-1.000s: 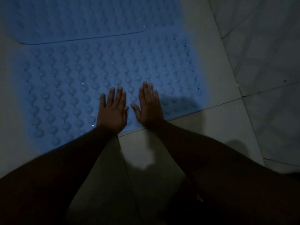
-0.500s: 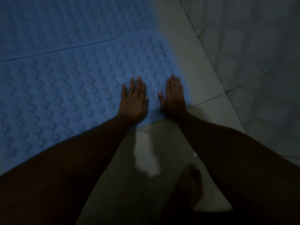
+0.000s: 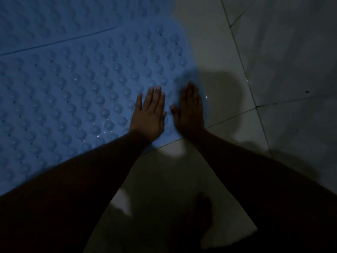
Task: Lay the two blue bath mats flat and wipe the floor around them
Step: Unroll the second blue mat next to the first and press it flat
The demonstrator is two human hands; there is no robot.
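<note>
Looking down through the head camera, I have both palms pressed flat on the nearer blue bath mat (image 3: 82,99), which fills the left and centre of the frame. My left hand (image 3: 148,114) sits just left of centre, its fingers (image 3: 155,95) straight, close together and pointing toward the top of the frame. It grips nothing and only lies on the bumpy surface. My right hand (image 3: 190,110) lies just beside it, thumbs nearly touching, at the mat's lower right corner. Its fingers (image 3: 191,92) are also stretched out flat and hold nothing. This hand is in shadow, and I cannot tell whether its outer side rests on the mat or on the floor.

The mat is covered in rows of round studs with small holes between them, and a few wet glints show near my left wrist. The second blue bath mat (image 3: 54,19) lies in the upper left of the frame. The two meet along a dark line running from the left edge up toward the top centre, and I cannot tell whether one overlaps the other.

Pale tiled floor (image 3: 209,52) borders the mats along the right and bottom, crossed by thin grout lines. My forearms reach in dark from the bottom corners, and a bare foot (image 3: 200,212) shows dimly on the tiles in the lower centre.
</note>
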